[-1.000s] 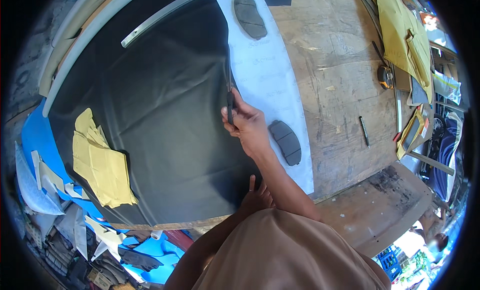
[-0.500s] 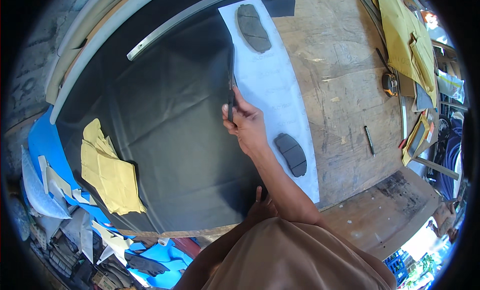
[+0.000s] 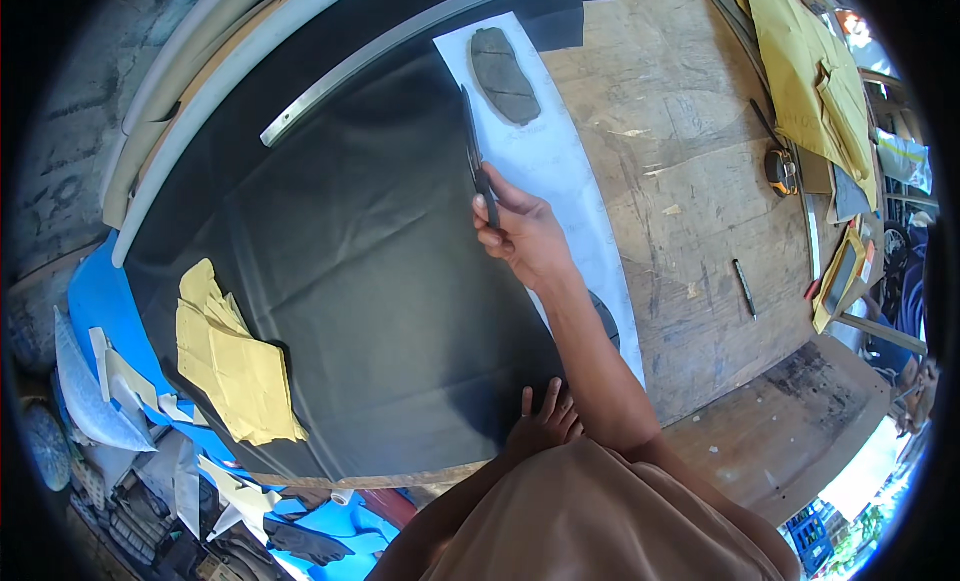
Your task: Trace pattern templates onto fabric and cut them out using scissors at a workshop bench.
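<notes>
My right hand (image 3: 525, 231) is closed round the black handle of a pair of scissors (image 3: 474, 146). The narrow blades point away from me, along the line where a large black sheet (image 3: 370, 241) meets a white strip (image 3: 540, 191) with faint printing. Near my body, my left hand (image 3: 545, 421) rests on the black sheet, its fingers spread and holding nothing. A dark brake pad (image 3: 504, 76) lies on the strip's far end. Another brake pad (image 3: 605, 321), partly hidden by my right forearm, lies on its near end.
Folded yellow paper (image 3: 235, 356) lies on the sheet's left, and a metal straightedge (image 3: 350, 76) curves across the far side. On the wooden table (image 3: 690, 211) are a pen (image 3: 745, 289) and a tape measure (image 3: 780, 171). Long rolls (image 3: 185, 121) line the far left.
My right hand and the scissors have shifted slightly right, and the forearm now covers much of the near brake pad. My left hand shows more fully, fingers spread. The view has shifted a little.
</notes>
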A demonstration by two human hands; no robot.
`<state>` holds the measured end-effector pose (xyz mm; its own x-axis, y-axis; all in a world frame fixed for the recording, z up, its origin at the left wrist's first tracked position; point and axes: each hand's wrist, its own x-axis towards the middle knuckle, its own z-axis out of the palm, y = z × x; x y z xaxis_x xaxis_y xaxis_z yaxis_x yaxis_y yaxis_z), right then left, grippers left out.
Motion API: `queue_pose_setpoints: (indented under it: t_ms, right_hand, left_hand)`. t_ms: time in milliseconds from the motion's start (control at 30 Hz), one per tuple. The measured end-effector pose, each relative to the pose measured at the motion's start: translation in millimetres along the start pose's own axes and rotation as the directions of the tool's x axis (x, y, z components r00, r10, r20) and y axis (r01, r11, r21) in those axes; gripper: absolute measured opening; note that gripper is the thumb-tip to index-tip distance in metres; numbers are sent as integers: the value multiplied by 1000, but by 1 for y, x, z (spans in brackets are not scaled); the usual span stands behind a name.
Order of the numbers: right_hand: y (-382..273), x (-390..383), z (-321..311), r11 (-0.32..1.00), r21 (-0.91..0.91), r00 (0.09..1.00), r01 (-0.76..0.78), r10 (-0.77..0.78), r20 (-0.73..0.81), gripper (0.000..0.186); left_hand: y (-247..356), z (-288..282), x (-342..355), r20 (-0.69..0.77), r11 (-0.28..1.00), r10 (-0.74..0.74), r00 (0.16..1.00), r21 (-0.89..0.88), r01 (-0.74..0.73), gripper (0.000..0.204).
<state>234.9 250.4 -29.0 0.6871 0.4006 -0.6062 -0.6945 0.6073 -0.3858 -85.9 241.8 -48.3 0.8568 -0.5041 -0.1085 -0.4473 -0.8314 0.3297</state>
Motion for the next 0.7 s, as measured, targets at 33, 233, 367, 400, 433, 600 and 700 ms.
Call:
queue_pose_setpoints:
  t_ms: [33, 233, 367, 400, 433, 600, 700]
  right_hand:
    - [-2, 0, -3, 1000, -11, 1000, 1, -1, -2, 54]
    - [-25, 13, -7, 992, -127, 1000, -5, 3, -12, 51]
    - [-42, 18, -8, 970, -243, 1000, -4, 0, -17, 50]
    - [-44, 18, -9, 962, -272, 1000, 1, -4, -10, 50]
    - [-45, 18, -9, 953, -301, 1000, 7, -8, -3, 49]
    - [-55, 32, 11, 933, -359, 998, 18, -37, -47, 48]
    - [-55, 38, 11, 929, -369, 998, 30, -51, -46, 48]
  left_hand:
    - [2, 1, 0, -3, 1000, -11, 1000, 10, 11, 49]
    - [6, 2, 3, 15, 997, -74, 997, 33, 73, 59]
    - [6, -3, 7, 34, 994, -104, 994, 19, 104, 65]
    - [7, -3, 8, 30, 993, -115, 993, 18, 114, 66]
    - [7, -4, 8, 25, 992, -125, 992, 16, 124, 67]
    - [7, -3, 7, -3, 990, -130, 991, 60, 130, 70]
    - [7, -2, 8, -23, 990, -123, 992, 69, 124, 70]
